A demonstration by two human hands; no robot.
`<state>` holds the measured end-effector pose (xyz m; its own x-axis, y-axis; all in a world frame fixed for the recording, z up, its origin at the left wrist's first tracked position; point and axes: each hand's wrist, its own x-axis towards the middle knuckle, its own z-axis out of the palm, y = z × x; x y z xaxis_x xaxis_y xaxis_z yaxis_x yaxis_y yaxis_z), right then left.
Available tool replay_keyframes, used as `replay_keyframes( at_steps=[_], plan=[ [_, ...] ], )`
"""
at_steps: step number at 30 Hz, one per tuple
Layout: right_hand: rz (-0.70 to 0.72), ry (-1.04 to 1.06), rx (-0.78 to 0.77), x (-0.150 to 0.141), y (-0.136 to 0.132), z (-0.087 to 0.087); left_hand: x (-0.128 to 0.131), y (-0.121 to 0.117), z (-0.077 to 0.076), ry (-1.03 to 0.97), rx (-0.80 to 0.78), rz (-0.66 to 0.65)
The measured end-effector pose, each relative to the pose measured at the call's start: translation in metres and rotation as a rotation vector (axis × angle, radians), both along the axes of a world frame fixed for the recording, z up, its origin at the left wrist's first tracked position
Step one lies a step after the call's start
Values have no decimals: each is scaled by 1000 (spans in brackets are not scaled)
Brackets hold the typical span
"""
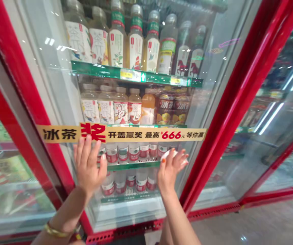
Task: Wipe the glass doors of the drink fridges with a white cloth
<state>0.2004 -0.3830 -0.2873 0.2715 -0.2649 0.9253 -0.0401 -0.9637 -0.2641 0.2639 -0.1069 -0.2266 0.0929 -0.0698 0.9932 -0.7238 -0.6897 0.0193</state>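
My left hand (89, 165) is pressed flat against the glass of a red-framed drinks fridge door (136, 207), its fingers spread and nothing in it. My right hand (169, 170) rests on the same pane, with a crumpled white cloth (174, 156) under its fingers. A gold bangle (56, 231) circles my left wrist. Just above both hands, a yellow promotional banner (121, 133) runs across the door. Behind the glass, rows of bottled tea (117, 46) stand on green-edged shelves, and smaller bottles (126, 153) sit behind my hands.
Neighbouring fridge doors with red frames (240, 102) stand to the left and right, and their glass shows shelves of packaged goods. A pale tiled floor (251, 224) lies at the lower right. Ceiling lights reflect in the glass.
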Motion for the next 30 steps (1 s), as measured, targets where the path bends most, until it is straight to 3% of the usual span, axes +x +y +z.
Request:
replay_keyframes(
  at_steps=[2,4,7,9,12,14,15,17,19,21,22,24,26,28,30],
  plan=[
    [-16,-34,56,14,14,29,-1,4,-36,93,-124,-77],
    [102,32,-152,24,47,43,-2,4,-56,125,-188,-146],
    [399,193,-683,22,85,38,-2,3,-63,130,-262,-237],
    [470,217,-837,16,84,39,-5,6,-62,153,-300,-302],
    [305,103,-619,19,78,64,-16,12,-62,223,-352,-374],
    [219,26,-481,29,92,84,-25,15,-62,258,-409,-395],
    [224,11,-486,35,106,90,-28,17,-61,267,-441,-397],
    [321,14,-642,45,135,87,-32,22,-59,271,-505,-383],
    [453,24,-891,47,151,73,-34,31,-57,262,-556,-349],
    [523,50,-1061,43,145,61,-36,43,-55,248,-590,-298],
    [516,65,-1074,40,136,61,-37,49,-53,242,-602,-269],
    [431,88,-948,35,115,73,-42,58,-48,233,-621,-221],
    [320,87,-715,36,105,96,-47,60,-39,221,-630,-209],
    [280,96,-561,40,114,115,-52,55,-28,207,-616,-231],
    [358,136,-591,44,134,119,-55,44,-19,197,-566,-252]
  ],
)
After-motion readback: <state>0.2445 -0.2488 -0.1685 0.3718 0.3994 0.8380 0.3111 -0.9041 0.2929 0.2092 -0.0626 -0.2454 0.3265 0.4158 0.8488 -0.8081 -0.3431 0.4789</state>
